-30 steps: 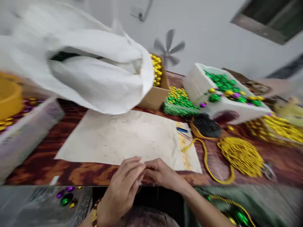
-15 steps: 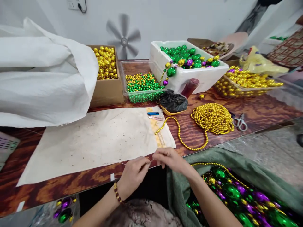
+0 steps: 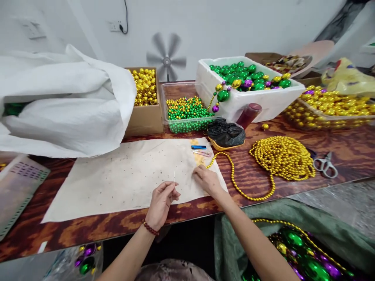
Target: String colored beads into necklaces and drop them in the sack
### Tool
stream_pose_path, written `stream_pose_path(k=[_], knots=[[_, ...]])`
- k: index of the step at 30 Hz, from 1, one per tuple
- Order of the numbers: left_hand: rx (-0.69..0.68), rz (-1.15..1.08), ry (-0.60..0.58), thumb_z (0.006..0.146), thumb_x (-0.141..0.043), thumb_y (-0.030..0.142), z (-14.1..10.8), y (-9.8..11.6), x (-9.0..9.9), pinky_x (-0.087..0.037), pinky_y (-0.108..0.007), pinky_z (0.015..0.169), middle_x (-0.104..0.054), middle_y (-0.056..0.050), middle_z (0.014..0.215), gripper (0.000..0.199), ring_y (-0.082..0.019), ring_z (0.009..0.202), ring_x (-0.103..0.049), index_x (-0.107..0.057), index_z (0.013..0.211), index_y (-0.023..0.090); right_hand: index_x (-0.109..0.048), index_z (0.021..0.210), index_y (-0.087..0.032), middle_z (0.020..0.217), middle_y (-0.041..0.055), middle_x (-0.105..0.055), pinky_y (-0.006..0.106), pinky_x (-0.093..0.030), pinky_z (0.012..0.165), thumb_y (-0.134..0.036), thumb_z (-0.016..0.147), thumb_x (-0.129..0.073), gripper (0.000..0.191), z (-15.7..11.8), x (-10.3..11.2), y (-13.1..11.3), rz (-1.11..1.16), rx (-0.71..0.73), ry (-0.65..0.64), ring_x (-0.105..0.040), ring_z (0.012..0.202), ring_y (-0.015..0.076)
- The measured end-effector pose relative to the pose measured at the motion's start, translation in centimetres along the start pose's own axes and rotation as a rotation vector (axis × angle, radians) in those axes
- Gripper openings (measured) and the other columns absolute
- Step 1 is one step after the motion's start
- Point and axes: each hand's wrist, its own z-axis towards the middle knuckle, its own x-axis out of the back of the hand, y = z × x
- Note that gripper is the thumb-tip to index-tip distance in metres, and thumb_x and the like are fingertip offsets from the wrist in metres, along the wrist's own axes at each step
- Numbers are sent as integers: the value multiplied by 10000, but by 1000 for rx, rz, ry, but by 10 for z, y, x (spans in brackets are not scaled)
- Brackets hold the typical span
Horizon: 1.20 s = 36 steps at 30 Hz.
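My left hand [image 3: 161, 203] is closed in a pinch over the front of the pale cloth [image 3: 117, 175]. From its fingertips a thin white thread [image 3: 174, 176] sticks up almost straight. To the right, my right hand [image 3: 207, 180] rests low on the cloth, fingers drawn together at the end of a gold bead string [image 3: 233, 173]; the hand covers the string's tip. The string curves across the wooden table to a coiled pile of gold beads [image 3: 283, 158]. A blue cutter knife [image 3: 198, 147] and a pink-handled tool [image 3: 202, 153] lie just beyond my right hand.
Scissors [image 3: 325, 166] lie right of the pile. Behind stand a clear tub of small beads [image 3: 190, 127], a foam box [image 3: 258, 99], a black-lined basket [image 3: 225, 134] and a red jar [image 3: 249, 115]. A white sack [image 3: 73, 125] bulges at left; a green sack [image 3: 234, 234] hangs in front.
My hands were together at the table's front edge with thread between them. They have parted: the right reached forward to the bead string's end, the left lifted the thread over the cloth.
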Motion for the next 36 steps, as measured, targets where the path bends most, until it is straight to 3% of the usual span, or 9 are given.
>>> stream_pose_path(k=[3,7,10,13,19,23,28,32,36], knots=[[-51,-1,59,664,-832,379,9,-2,0,-552,-285,736,-688,-32,711,281,-166,758,-682,-739,796,150,-638,921,-186,906,44,-661,259,-474,695,-266,963,-429,227,-9,2,-16,283,-15,105,-627,806,166],[-169,-6,81,668,-829,361,18,0,-3,-541,-320,876,-758,-62,858,237,-179,871,-689,-752,767,160,-632,755,-188,662,-17,-592,236,-424,521,-370,823,-613,195,-20,-1,-58,1060,-41,128,-516,548,118],[-191,-71,47,649,-843,343,19,9,-4,-538,-315,857,-763,-62,836,225,-175,844,-684,-757,747,160,-621,688,-180,598,-30,-563,228,-380,485,-388,745,-681,224,-24,-8,-85,1267,-121,84,-476,484,93],[-162,-129,2,637,-855,339,15,17,-2,-541,-308,799,-756,-65,807,229,-177,811,-682,-753,731,157,-621,658,-174,555,-39,-549,222,-339,458,-382,701,-706,229,-25,-16,-96,1354,-173,51,-435,440,75],[-101,-140,-48,655,-845,374,10,17,1,-514,-286,640,-733,-63,796,257,-175,727,-654,-732,735,157,-626,631,-163,574,-16,-602,208,-277,425,-364,660,-713,221,-29,-23,-98,1421,-248,-13,-444,419,66],[-62,-139,-7,622,-866,369,10,14,1,-502,-266,732,-723,-50,794,273,-165,791,-651,-724,723,159,-648,643,-161,567,-19,-616,207,-311,441,-326,647,-700,173,-35,-23,-98,1434,-290,-52,-466,421,73],[-53,-62,-71,718,-801,377,6,14,-3,-475,-252,768,-665,-18,750,254,-146,792,-617,-670,702,160,-624,648,-164,558,-37,-584,208,-344,463,-336,664,-700,189,-40,-32,-94,1393,-295,-95,-472,428,76],[-64,51,-117,794,-727,390,6,14,1,-465,-268,807,-653,-12,760,249,-147,800,-604,-636,722,170,-659,738,-176,668,-22,-624,223,-417,526,-347,771,-668,174,-45,-27,-78,1175,-114,-136,-546,527,107],[-114,374,-237,847,-656,390,12,20,9,-447,-283,858,-669,-28,794,247,-167,855,-614,-647,747,164,-722,886,-207,813,16,-696,247,-471,689,-275,916,-595,148,-52,10,-58,802,130,50,-636,744,154]])
